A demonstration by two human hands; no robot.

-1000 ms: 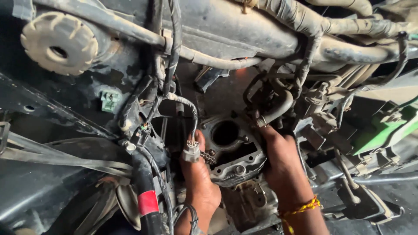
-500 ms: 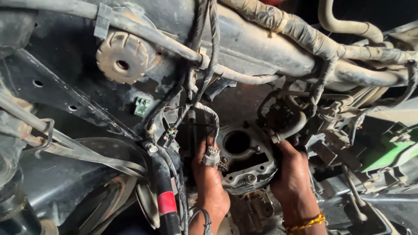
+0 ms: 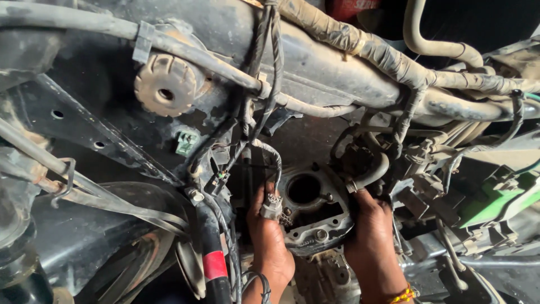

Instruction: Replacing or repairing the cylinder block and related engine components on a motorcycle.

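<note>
Though grimy and dull, looks like a cast metal engine block (image 3: 315,217) with a round bore, so judged heavy, stiff and likely greasy to the touch; best gripped low on both flanks, clear of the bore and studs. Sits deep under the dusty frame tube (image 3: 315,62), held between two hands. Left hand (image 3: 269,236) pressed flat along the block's left edge, fingers together, just behind a small grey plug (image 3: 271,206) dangling on its cable. Right hand (image 3: 372,231) cupped against the block's right flank, fingers curled under. Left of the block, a black hose with a red band (image 3: 214,264); up and left, a ribbed round knob (image 3: 165,84); right, a green part (image 3: 498,205).
</note>
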